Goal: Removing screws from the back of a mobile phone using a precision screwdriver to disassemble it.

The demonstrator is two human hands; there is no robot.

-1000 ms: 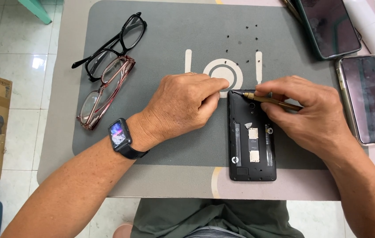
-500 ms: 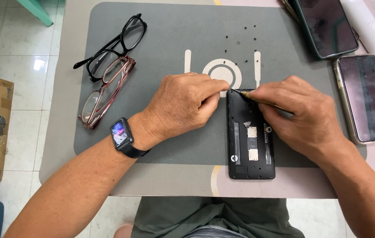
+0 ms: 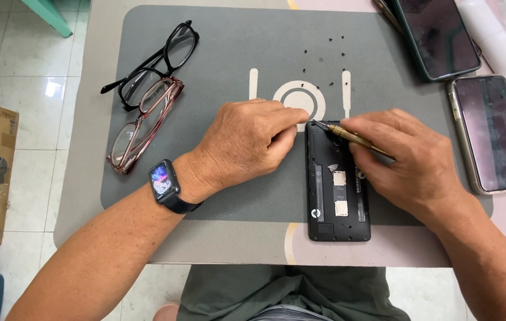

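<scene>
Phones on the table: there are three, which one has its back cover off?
The black phone lying under the hands, nearest the person: its inner parts and card slots show. The two phones at the right, one dark and one pale-edged, lie intact, screens up.

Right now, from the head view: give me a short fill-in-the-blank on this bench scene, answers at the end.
1. The right hand holds a brass-coloured ____ with its tip at the top edge of the opened phone.
2. The left hand wears a smartwatch on its ____.
3. Left of the hands lie ____ pairs of glasses on the grey mat.

Answers: screwdriver; wrist; two
</scene>
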